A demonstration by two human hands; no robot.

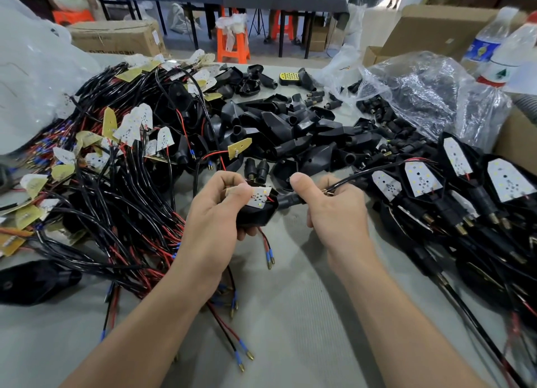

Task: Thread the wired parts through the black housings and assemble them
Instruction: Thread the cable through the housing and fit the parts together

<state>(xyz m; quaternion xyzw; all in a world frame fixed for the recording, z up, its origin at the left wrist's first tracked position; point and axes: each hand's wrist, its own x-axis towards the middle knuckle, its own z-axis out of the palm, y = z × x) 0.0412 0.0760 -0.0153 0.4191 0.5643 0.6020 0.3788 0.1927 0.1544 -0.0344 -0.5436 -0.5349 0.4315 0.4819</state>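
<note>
Rightward of the left hand, whose grip curls round the black housing (white board on top), the stem lies crosswise; the right hand, nearer, grips its end closed; the wire trails beyond.

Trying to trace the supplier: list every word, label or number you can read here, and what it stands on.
No text can be read as words.
Cardboard box: dark print along its lower edge, too blurred.
Clear bottle: blue label, print too blurred.
Nearer bottle: green triangular mark on its label, words too small.
</note>
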